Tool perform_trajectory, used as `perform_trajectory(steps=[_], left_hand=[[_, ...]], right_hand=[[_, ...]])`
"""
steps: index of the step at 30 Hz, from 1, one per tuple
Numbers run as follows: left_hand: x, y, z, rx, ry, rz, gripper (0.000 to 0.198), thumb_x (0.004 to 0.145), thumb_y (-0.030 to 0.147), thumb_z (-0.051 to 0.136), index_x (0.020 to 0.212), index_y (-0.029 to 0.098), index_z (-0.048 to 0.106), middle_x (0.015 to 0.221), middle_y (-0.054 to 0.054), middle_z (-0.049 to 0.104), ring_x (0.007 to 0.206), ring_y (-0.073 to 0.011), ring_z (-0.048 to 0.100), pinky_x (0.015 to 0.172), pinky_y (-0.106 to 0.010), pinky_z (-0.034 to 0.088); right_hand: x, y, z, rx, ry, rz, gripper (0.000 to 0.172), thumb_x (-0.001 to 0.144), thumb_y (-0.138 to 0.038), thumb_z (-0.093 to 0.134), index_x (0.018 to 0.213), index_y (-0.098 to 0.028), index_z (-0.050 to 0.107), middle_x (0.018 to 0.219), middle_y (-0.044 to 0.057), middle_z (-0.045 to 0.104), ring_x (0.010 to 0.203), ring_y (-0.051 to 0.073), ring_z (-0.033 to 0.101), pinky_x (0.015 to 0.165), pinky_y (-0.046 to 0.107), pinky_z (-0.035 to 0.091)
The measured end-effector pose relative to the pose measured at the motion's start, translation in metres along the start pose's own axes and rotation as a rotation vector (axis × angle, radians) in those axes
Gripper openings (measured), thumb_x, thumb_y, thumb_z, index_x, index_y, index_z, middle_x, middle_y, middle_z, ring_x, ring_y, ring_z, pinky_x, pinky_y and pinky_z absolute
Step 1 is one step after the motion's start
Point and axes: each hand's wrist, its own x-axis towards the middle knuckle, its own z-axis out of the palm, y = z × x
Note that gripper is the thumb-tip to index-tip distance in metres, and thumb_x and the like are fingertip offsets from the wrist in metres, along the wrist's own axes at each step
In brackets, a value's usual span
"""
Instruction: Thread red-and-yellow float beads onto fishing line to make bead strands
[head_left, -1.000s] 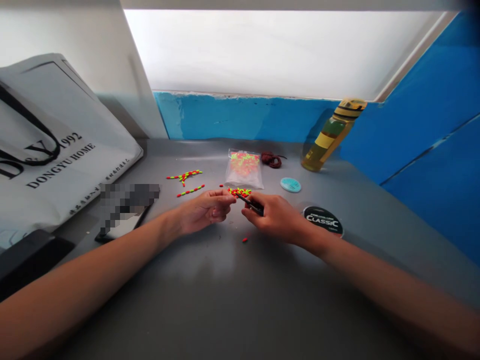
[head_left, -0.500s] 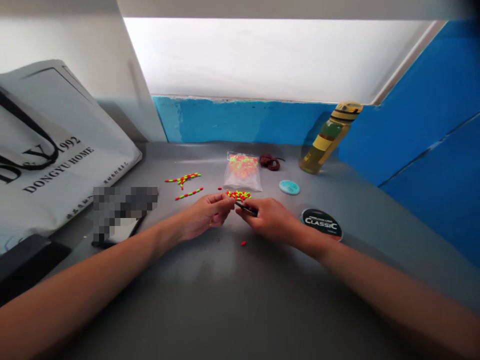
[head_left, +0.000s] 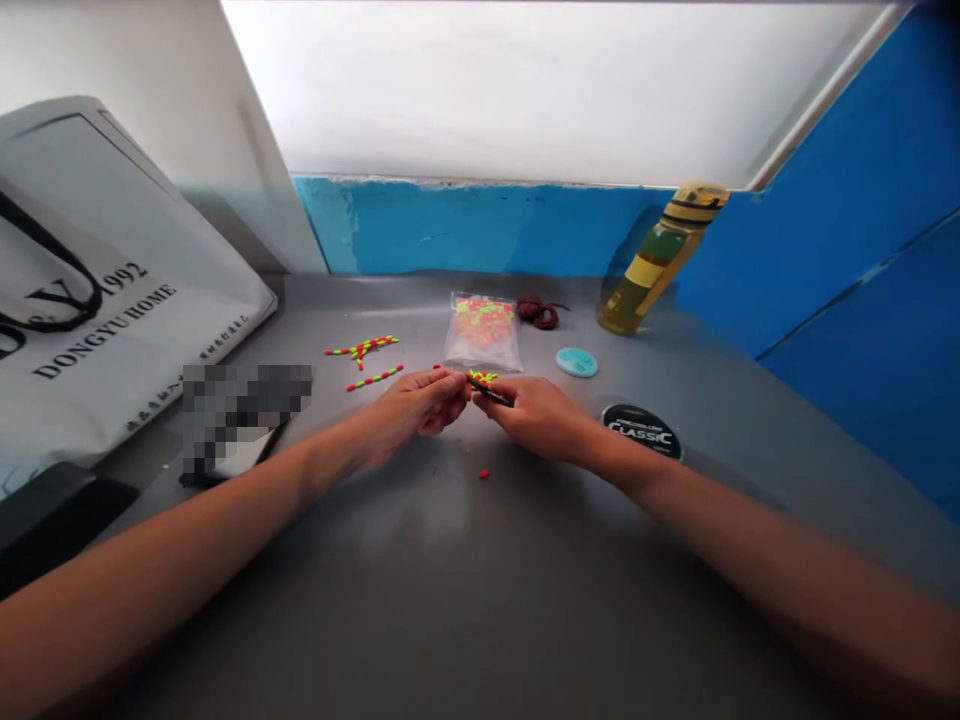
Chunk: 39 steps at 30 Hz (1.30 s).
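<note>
My left hand (head_left: 427, 398) is closed in a pinch, its fingertips over the near edge of the bead pile; whatever it holds is too small to make out. In my right hand (head_left: 544, 408) is a slim black tool (head_left: 491, 392), its kind unclear, with its tip touching or almost touching the left fingertips. Just behind the hands lies a small pile of red and yellow-green beads (head_left: 486, 379), partly hidden by them. One loose red bead (head_left: 484, 474) rests on the table in front of the hands.
Joined bead rows (head_left: 375, 378) lie to the left on the grey table (head_left: 480, 600). Behind the pile are a clear bead bag (head_left: 484, 335) and dark red cord (head_left: 538, 313). A blue disc (head_left: 577, 362), a black spool (head_left: 643, 430) and a bottle (head_left: 660, 260) stand right; a white bag (head_left: 127, 290) leans left.
The whole view has shifted slightly, so things sit a little higher. My left fingertips have moved closer to the tool and cover more of the bead pile. The right hand keeps its grip.
</note>
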Motion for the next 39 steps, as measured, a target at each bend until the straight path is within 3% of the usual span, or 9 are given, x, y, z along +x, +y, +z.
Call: perform_trajectory(steps=[11, 17, 20, 23, 28, 35, 39], left_hand=[[0.002, -0.003, -0.001, 0.057, 0.002, -0.007, 0.032, 0.095, 0.044, 0.051, 0.082, 0.015, 0.059, 0.075, -0.002, 0.056, 0.053, -0.0075, 0.037, 0.048, -0.022, 0.024], [-0.011, -0.007, 0.010, 0.103, -0.168, -0.036, 0.032, 0.094, 0.044, 0.053, 0.085, 0.015, 0.061, 0.084, -0.003, 0.060, 0.059, -0.0089, 0.038, 0.052, -0.024, 0.024], [-0.016, -0.007, 0.014, 0.081, -0.222, -0.046, 0.033, 0.095, 0.046, 0.052, 0.090, 0.016, 0.064, 0.074, 0.000, 0.052, 0.058, -0.0098, 0.034, 0.053, -0.025, 0.021], [-0.017, -0.005, 0.013, 0.091, -0.264, -0.097, 0.035, 0.093, 0.048, 0.056, 0.093, 0.016, 0.070, 0.065, 0.004, 0.039, 0.059, -0.0110, 0.030, 0.053, -0.027, 0.018], [-0.018, -0.002, 0.013, 0.033, -0.250, -0.128, 0.031, 0.083, 0.045, 0.070, 0.092, 0.016, 0.076, 0.066, 0.003, 0.038, 0.060, -0.0110, 0.029, 0.055, -0.029, 0.016], [-0.021, -0.003, 0.017, -0.095, -0.245, -0.196, 0.025, 0.076, 0.038, 0.079, 0.093, 0.019, 0.077, 0.062, 0.005, 0.042, 0.057, -0.0089, 0.028, 0.056, -0.028, 0.015], [-0.022, -0.002, 0.018, -0.114, -0.243, -0.231, 0.025, 0.073, 0.034, 0.081, 0.092, 0.018, 0.078, 0.069, 0.002, 0.055, 0.058, -0.0078, 0.032, 0.055, -0.028, 0.014]], right_hand=[[0.002, 0.000, -0.001, 0.022, 0.000, 0.002, 0.031, 0.095, -0.041, 0.051, 0.078, -0.021, 0.068, 0.076, 0.005, 0.068, 0.073, 0.019, 0.058, 0.063, 0.028, 0.039], [0.009, 0.015, -0.007, 0.344, 0.030, 0.271, 0.033, 0.095, -0.041, 0.046, 0.070, -0.021, 0.050, 0.057, 0.000, 0.048, 0.046, 0.013, 0.045, 0.045, 0.028, 0.036], [0.012, 0.020, -0.007, 0.317, 0.002, 0.236, 0.035, 0.094, -0.043, 0.048, 0.068, -0.020, 0.050, 0.058, 0.000, 0.049, 0.044, 0.012, 0.046, 0.042, 0.027, 0.035], [0.014, 0.022, -0.005, 0.288, 0.012, 0.247, 0.036, 0.093, -0.044, 0.048, 0.067, -0.019, 0.051, 0.059, 0.002, 0.053, 0.044, 0.012, 0.047, 0.041, 0.027, 0.036], [0.016, 0.022, -0.007, 0.428, 0.007, 0.342, 0.034, 0.093, -0.045, 0.051, 0.071, -0.019, 0.052, 0.058, -0.001, 0.049, 0.040, 0.011, 0.044, 0.037, 0.025, 0.036], [0.020, 0.026, -0.008, 0.506, -0.008, 0.413, 0.031, 0.094, -0.041, 0.050, 0.074, -0.019, 0.051, 0.056, -0.004, 0.045, 0.039, 0.009, 0.042, 0.034, 0.022, 0.037], [0.021, 0.027, -0.008, 0.507, -0.017, 0.396, 0.030, 0.095, -0.040, 0.049, 0.074, -0.018, 0.052, 0.057, -0.004, 0.045, 0.039, 0.009, 0.042, 0.034, 0.022, 0.037]])
